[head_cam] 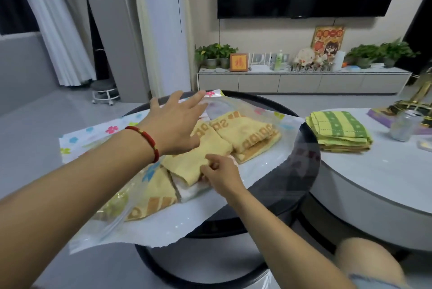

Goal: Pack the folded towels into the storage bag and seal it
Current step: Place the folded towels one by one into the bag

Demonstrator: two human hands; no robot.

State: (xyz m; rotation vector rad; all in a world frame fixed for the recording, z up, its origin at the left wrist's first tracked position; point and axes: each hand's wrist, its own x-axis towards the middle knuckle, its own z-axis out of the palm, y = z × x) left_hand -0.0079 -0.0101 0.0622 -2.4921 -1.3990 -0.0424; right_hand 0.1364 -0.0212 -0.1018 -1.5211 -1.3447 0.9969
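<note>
A clear storage bag with flower prints lies spread over a round dark table. Folded yellow towels lie on or in it, some under the plastic at the near left. My left hand stretches forward with straight fingers, lifting the bag's upper film at the far edge. My right hand pinches the edge of the middle yellow towel, beside a white towel. A folded green-and-yellow striped towel stack sits apart on the pale table to the right.
A glass jar, a purple box and a gold object stand on the pale table's far right. A TV cabinet with plants lines the back wall. My knee shows at the bottom right.
</note>
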